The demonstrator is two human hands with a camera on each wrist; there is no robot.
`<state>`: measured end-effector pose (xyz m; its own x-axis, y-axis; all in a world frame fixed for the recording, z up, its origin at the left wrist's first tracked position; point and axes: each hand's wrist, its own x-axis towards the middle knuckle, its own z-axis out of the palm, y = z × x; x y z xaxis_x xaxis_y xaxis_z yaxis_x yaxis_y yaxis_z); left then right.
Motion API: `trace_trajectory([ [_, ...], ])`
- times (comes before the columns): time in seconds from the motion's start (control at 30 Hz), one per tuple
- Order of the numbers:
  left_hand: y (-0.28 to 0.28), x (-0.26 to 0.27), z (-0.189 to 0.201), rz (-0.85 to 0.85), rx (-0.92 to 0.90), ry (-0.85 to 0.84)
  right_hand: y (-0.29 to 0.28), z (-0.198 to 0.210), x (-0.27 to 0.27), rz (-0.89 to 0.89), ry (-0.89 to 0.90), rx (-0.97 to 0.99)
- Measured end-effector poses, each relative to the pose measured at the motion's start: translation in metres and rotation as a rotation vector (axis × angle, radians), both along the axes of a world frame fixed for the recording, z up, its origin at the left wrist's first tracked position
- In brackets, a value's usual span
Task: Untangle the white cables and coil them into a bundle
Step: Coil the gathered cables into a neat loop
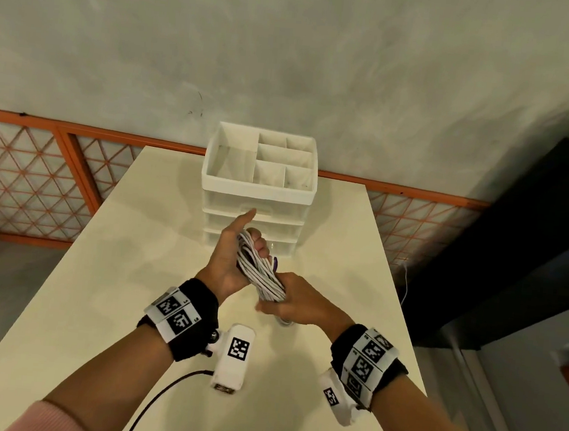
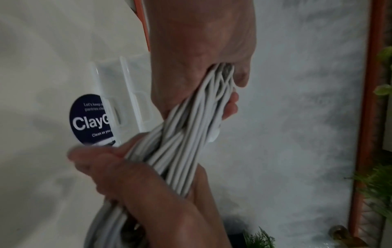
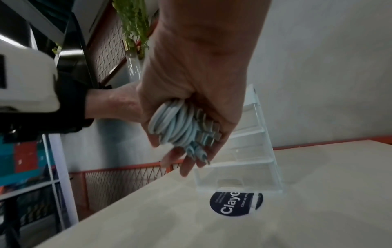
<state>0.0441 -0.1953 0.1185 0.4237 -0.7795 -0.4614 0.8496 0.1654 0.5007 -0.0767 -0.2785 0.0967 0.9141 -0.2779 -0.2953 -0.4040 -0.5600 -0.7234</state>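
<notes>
Both hands hold a bundle of white cables [image 1: 259,271] above the cream table [image 1: 127,270], just in front of the drawer unit. My left hand [image 1: 230,245] grips the bundle's upper end, fingers curled round the strands [image 2: 186,134] and thumb pointing up. My right hand [image 1: 298,302] grips the lower end. In the right wrist view the looped cable ends [image 3: 176,124] and some metal plugs [image 3: 210,132] stick out of my right hand [image 3: 191,80]. The strands run twisted between my left hand [image 2: 201,50] and my right one.
A white drawer unit [image 1: 257,192] with open top compartments stands at the table's back, with a dark round sticker [image 3: 235,204] by its lowest drawer. An orange mesh fence [image 1: 21,175] runs behind the table. A dark cabinet [image 1: 515,235] stands at right.
</notes>
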Motion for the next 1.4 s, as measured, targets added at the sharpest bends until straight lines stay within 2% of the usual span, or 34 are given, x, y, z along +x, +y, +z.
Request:
trace_trajectory([
  [0.13, -0.012, 0.0, -0.001, 0.054, 0.074, -0.03, 0.001, -0.003, 0.002, -0.046, -0.035, 0.033],
  [0.27, -0.028, 0.0, -0.011, 0.145, 0.13, 0.016, -0.005, -0.012, 0.001, -0.045, -0.051, -0.371],
  [0.37, -0.035, 0.001, -0.027, 0.207, 0.143, 0.08, -0.012, -0.021, 0.003, 0.004, -0.032, -0.494],
  [0.43, -0.038, 0.003, -0.039, 0.197, 0.143, 0.111, -0.015, -0.027, 0.003, 0.005, 0.004, -0.453],
  [0.53, -0.041, 0.009, -0.049, 0.054, 0.121, 0.092, -0.023, -0.033, 0.002, -0.048, 0.024, -0.239],
  [0.6, -0.042, 0.012, -0.053, -0.036, 0.108, 0.039, -0.029, -0.037, 0.001, -0.076, 0.041, -0.11],
  [0.7, -0.045, 0.019, -0.063, -0.079, 0.106, -0.02, -0.04, -0.041, 0.005, -0.105, 0.061, -0.025],
  [0.8, -0.051, 0.033, -0.077, 0.001, 0.114, 0.032, -0.049, -0.041, 0.008, -0.136, 0.069, 0.025],
  [0.9, -0.057, 0.047, -0.085, 0.12, 0.209, -0.028, -0.056, -0.042, 0.007, -0.173, 0.076, 0.051],
  [1.0, -0.064, 0.057, -0.089, 0.189, 0.182, -0.019, -0.06, -0.043, 0.004, -0.189, 0.089, 0.057],
  [1.23, -0.067, 0.056, -0.101, 0.205, 0.208, -0.107, -0.067, -0.044, -0.008, -0.219, 0.066, 0.086],
  [1.4, -0.049, 0.033, -0.107, 0.239, 0.269, -0.171, -0.076, -0.023, -0.002, -0.145, 0.026, 0.072],
])
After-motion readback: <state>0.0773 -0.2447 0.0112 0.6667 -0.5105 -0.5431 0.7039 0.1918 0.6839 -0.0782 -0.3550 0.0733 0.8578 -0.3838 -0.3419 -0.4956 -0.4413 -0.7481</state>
